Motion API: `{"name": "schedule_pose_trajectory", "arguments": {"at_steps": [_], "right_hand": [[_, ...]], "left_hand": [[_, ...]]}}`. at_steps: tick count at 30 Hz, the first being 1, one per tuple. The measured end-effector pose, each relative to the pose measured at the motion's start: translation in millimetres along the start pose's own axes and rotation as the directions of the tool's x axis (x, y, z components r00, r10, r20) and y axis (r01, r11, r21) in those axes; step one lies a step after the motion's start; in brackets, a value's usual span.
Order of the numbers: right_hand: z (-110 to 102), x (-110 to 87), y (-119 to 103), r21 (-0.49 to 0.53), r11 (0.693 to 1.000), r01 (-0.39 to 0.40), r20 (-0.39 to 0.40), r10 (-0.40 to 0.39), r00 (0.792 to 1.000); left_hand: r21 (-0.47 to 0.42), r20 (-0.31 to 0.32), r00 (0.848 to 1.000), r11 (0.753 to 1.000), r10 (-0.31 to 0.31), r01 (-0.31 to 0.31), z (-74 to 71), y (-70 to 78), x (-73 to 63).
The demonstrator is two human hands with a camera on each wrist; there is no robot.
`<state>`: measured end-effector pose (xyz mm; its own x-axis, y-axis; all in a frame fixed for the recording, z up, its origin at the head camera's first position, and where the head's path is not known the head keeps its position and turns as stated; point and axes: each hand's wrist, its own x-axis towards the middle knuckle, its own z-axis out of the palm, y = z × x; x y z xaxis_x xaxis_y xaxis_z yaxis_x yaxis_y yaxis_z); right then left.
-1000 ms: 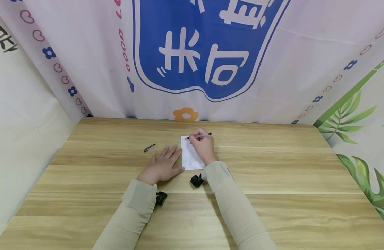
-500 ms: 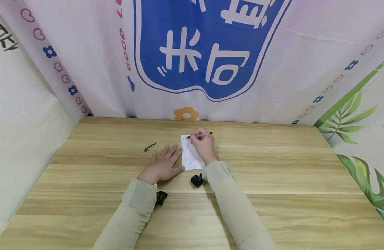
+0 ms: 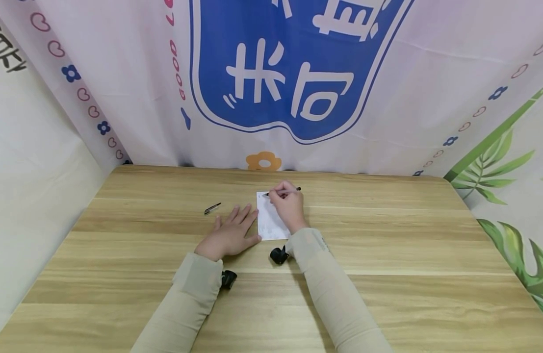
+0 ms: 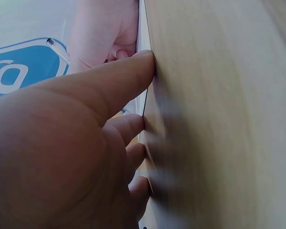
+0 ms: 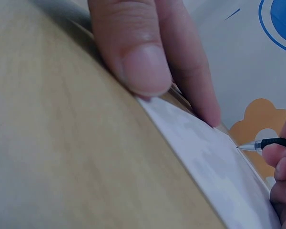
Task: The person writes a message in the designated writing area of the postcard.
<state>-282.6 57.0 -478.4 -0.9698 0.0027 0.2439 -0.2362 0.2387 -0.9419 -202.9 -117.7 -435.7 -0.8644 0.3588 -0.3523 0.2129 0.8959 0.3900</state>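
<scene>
A small white sheet of paper [image 3: 269,220] lies on the wooden table, with a tiny dark mark near its top left corner. My right hand [image 3: 289,208] pinches a pen [image 3: 291,190] over the upper part of the sheet. In the right wrist view the pen's tip [image 5: 245,147] is right at the paper [image 5: 200,152]. My left hand [image 3: 229,237] lies spread on the table, its thumb and fingertips at the sheet's left edge. In the left wrist view the straight fingers of this left hand [image 4: 62,124] press along the paper's edge.
A pen cap [image 3: 212,208] with a clip lies left of the paper. Black wrist cameras show under both sleeves, one [image 3: 278,255] just below the sheet. A printed curtain [image 3: 156,122] hangs behind the far edge of the wooden table [image 3: 408,255].
Both hands stay in place, and the pen tip keeps near the top left of the paper with barely any shift. The head view drifts very slightly.
</scene>
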Motion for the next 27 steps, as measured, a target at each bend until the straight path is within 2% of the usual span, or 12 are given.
{"name": "schedule_pose_trajectory", "arguments": {"at_steps": [9,27], "right_hand": [[-0.5,0.3,0.4,0.008,1.0,-0.008,-0.023,0.008,1.0],[-0.4,-0.4,0.4,0.002,1.0,-0.008,0.001,0.008,1.0]], "left_hand": [[0.006,0.001,1.0,1.0,-0.007,0.007,0.2,-0.2,0.4],[-0.002,-0.003,1.0,1.0,-0.002,0.002,0.1,0.0,-0.3]]}}
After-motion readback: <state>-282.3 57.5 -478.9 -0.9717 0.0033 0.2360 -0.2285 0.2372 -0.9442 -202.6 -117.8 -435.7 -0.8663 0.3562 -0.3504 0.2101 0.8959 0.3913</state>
